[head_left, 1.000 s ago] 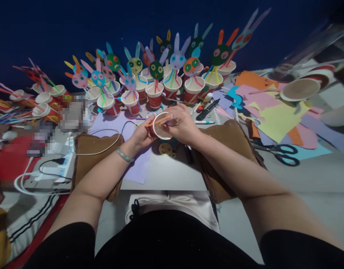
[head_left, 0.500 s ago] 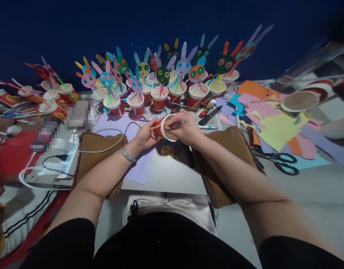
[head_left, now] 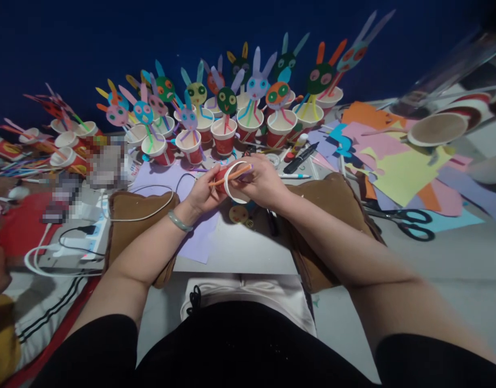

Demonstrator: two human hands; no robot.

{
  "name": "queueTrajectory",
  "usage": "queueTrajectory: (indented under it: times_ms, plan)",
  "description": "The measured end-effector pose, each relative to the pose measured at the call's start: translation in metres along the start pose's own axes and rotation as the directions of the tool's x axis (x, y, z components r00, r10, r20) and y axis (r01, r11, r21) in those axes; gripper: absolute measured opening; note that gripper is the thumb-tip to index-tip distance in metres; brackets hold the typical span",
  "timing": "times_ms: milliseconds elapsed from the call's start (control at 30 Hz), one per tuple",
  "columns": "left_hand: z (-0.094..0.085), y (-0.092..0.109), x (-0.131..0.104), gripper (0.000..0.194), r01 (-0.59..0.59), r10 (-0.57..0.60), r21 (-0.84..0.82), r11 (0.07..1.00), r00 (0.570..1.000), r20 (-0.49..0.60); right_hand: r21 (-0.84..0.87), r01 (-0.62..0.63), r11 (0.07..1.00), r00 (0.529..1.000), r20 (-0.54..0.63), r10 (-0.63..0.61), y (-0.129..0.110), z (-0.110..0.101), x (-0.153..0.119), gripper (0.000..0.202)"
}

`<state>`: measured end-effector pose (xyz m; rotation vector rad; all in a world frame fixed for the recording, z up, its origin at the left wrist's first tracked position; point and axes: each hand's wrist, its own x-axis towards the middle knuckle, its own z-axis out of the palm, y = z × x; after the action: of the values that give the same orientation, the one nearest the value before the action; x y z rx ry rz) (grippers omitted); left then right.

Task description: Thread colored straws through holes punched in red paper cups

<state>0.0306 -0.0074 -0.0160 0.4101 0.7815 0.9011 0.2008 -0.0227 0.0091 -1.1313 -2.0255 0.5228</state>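
Note:
A red paper cup [head_left: 236, 192] with a white rim is tipped so that its mouth faces me. My left hand [head_left: 205, 195] is closed around its left side, near the base. From the right, my right hand [head_left: 264, 180] grips the rim, its fingers partly inside the cup and partly hidden. An orange straw [head_left: 231, 176] lies slantwise across the mouth, with a purple end showing near the right fingers. Below the cup, a round yellow paper face [head_left: 239, 214] rests on the table. Sheets of purple paper [head_left: 197, 245] lie beside and under the left hand.
Behind stand several cups with paper rabbit heads [head_left: 226, 129]. Right of my hands are a black marker [head_left: 300, 158], paper scraps [head_left: 410, 167] and scissors [head_left: 413, 223]. Brown cushions [head_left: 130, 229] lie under both forearms. A power strip [head_left: 96, 231] with cables sits left, near another person.
The view has shifted slightly, so the cup and both hands appear a little further left. The orange straw slants a bit more steeply. Both hands keep their hold on the cup.

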Motion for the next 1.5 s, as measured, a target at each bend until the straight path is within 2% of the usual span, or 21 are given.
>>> queueTrajectory:
  times_ms: [233, 467, 767, 967, 1133, 1267, 1500]
  plan:
    - [-0.001, -0.001, 0.000, 0.034, -0.007, 0.007, 0.034, 0.999, 1.000, -0.003, -0.037, -0.016, 0.999, 0.999, 0.042, 0.018, -0.006, 0.000, -0.002, 0.010]
    - [0.001, 0.002, 0.002, 0.034, -0.091, 0.092, 0.069, 0.993, 0.996, -0.006, -0.013, -0.031, 0.999, 0.999, -0.016, 0.030, -0.008, 0.003, -0.001, 0.013]
    - [0.002, 0.007, 0.000, 0.034, -0.089, 0.095, 0.123, 0.988, 0.994, -0.047, -0.032, -0.056, 0.998, 0.998, -0.001, 0.056, -0.012, -0.006, 0.002, 0.009]
    - [0.005, 0.008, -0.002, 0.038, -0.090, 0.095, 0.134, 0.987, 0.995, -0.027, -0.083, -0.069, 0.994, 0.996, 0.043, 0.073, -0.013, -0.007, 0.003, 0.009]
    - [0.005, 0.010, -0.003, 0.038, -0.085, 0.095, 0.170, 0.982, 0.994, -0.052, -0.134, -0.067, 0.989, 0.998, 0.000, 0.068, -0.013, -0.007, 0.003, 0.012]
    - [0.008, 0.012, -0.005, 0.045, -0.102, 0.106, 0.145, 0.984, 0.994, -0.021, -0.174, -0.036, 0.984, 0.999, -0.025, 0.032, -0.015, -0.010, 0.003, 0.011]
    - [0.007, 0.011, -0.004, 0.039, -0.104, 0.115, 0.176, 0.979, 0.992, -0.052, -0.238, -0.042, 0.970, 0.999, -0.010, 0.041, -0.020, -0.011, 0.002, 0.009]
